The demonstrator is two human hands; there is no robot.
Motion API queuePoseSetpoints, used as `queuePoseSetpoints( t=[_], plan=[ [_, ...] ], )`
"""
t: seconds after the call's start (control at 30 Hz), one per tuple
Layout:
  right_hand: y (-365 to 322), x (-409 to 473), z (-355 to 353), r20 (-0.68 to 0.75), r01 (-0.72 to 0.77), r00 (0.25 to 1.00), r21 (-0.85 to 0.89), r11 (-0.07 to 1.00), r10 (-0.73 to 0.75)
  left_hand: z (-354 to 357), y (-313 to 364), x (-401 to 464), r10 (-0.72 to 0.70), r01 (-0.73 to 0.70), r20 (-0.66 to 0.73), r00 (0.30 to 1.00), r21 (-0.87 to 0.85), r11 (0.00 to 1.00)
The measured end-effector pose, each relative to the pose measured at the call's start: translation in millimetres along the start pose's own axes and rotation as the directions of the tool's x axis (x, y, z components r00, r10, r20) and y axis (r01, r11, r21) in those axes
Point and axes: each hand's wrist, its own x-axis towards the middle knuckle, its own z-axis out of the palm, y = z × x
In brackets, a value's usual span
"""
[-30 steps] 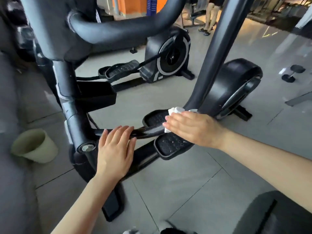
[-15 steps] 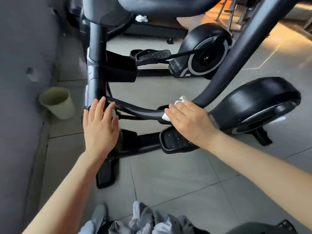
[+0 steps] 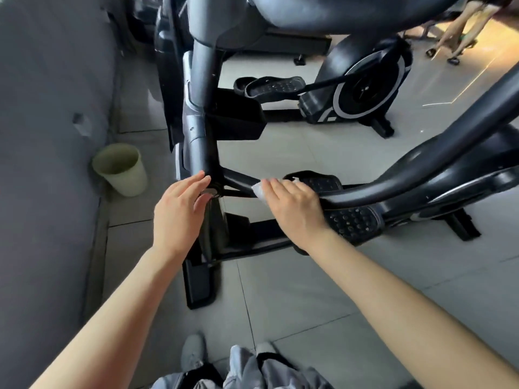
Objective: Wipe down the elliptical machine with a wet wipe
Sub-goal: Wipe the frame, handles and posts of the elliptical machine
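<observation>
R hand [image 3: 295,210] w/ wet wipe [image 3: 259,189] pressed under flat fingers slid further down the bar [image 3: 238,179] toward the post; L hand [image 3: 179,211] open, bracing there. Bar's nearly done imo.

pale green bin [image 3: 120,169] by grey wall [image 3: 50,108]; perhaps another elliptical [image 3: 362,88] behind.

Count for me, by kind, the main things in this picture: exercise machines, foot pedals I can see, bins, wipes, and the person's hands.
Elliptical machines: 2, near one and far one
Foot pedals: 3, at
Bins: 1, pale green bin
Wet wipes: 1, white wet wipe
Hands: 2, left hand and right hand
Total: 9
</observation>
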Motion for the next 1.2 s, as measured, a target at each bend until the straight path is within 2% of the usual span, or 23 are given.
queuePoseSetpoints(
  t=[0.1,0.17,0.33,0.47,0.57,0.73,0.83,0.93,1.2],
  plan=[
    [35,-29,-23,-0.026,0.105,0.994,-0.133,0.986,-0.109,3,-6,2,0.025,-0.027,-0.056,0.998,-0.03,0.999],
    [41,-29,-28,-0.016,0.132,0.99,-0.158,0.979,-0.137,6,-10,3,0.019,-0.024,-0.082,0.996,-0.067,0.997],
    [1,-1,-3,-0.01,-0.026,1.0,-0.015,1.0,0.025,8,-11,4,0.022,-0.032,-0.107,0.994,-0.091,0.995],
    [-45,41,19,0.067,-0.185,0.982,0.089,0.979,0.179,6,-12,5,0.027,-0.035,-0.093,0.995,-0.088,0.995],
    [-61,57,26,0.11,-0.245,0.967,0.141,0.959,0.23,4,-15,6,0.056,-0.064,-0.094,0.994,-0.082,0.995],
    [-27,27,5,0.172,-0.185,0.971,0.097,0.978,0.166,2,-18,6,0.1,-0.107,-0.076,0.992,-0.087,0.99],
    [-7,10,-22,0.253,-0.243,0.94,0.02,0.97,0.23,2,-19,5,0.092,-0.1,-0.08,0.992,-0.104,0.989],
    [-15,27,-25,0.351,-0.307,0.887,-0.035,0.951,0.299,2,-19,6,0.097,-0.106,-0.088,0.991,-0.105,0.989],
    [-61,84,9,0.334,-0.264,0.928,0.286,0.921,0.163,5,-26,6,0.138,-0.145,-0.085,0.987,-0.079,0.986]
  ],
)
